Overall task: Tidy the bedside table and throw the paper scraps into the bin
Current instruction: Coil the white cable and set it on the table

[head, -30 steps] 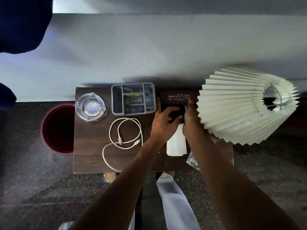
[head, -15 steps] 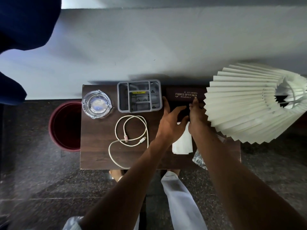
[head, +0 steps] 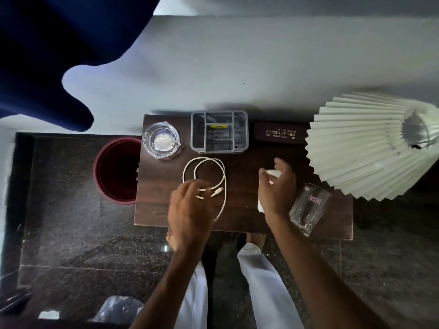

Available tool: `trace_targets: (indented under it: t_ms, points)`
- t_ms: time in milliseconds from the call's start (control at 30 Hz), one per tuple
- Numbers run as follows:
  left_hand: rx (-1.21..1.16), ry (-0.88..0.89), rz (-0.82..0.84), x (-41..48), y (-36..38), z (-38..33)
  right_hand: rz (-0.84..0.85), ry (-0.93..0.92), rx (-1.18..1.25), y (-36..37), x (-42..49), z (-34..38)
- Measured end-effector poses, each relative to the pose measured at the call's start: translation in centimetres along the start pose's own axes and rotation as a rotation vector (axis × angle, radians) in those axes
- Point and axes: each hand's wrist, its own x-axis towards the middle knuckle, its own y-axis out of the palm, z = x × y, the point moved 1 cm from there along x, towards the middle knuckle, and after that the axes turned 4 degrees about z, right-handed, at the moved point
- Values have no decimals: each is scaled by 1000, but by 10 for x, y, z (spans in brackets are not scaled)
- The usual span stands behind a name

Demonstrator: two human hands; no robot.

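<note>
A white paper scrap (head: 273,173) lies on the dark wooden bedside table (head: 240,217), mostly hidden under my right hand (head: 278,191). That hand hovers over it with thumb and fingers apart, the paper's top end showing between them. My left hand (head: 190,210) is over the lower loop of a coiled white cable (head: 204,167), fingers loosely spread just above its connector. A dark red bin (head: 116,169) stands on the floor against the table's left side.
Along the table's back edge sit a glass ashtray (head: 161,143), a grey compartment organiser (head: 218,131) and a dark spectacle case (head: 280,134). A glass tumbler (head: 308,207) lies tipped at the right front. A pleated white lampshade (head: 368,148) overhangs the right end.
Both hands have left the spectacle case at the back and drawn towards me. The left went to the cable, the right to the paper. The tumbler is now uncovered.
</note>
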Motion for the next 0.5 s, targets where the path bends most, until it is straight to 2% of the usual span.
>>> trace_targets:
  t_ms: [100,200,333,433,500]
  points:
    - [16,-217,-120,-4,-17,35,120,-57,-65,3,-35,-10]
    - [-62,-442,-29,-7,-16,56,205,-110,-102,4,-61,-19]
    - [-300,-514,15,-9,-12,62,294,-149,-137,0,-83,-23]
    - [-636,-556,-69,-14,-19,55,318,-184,-157,-9,-93,-16]
    - [-849,-475,-85,-26,-38,38,322,-216,-152,-18,-100,-8]
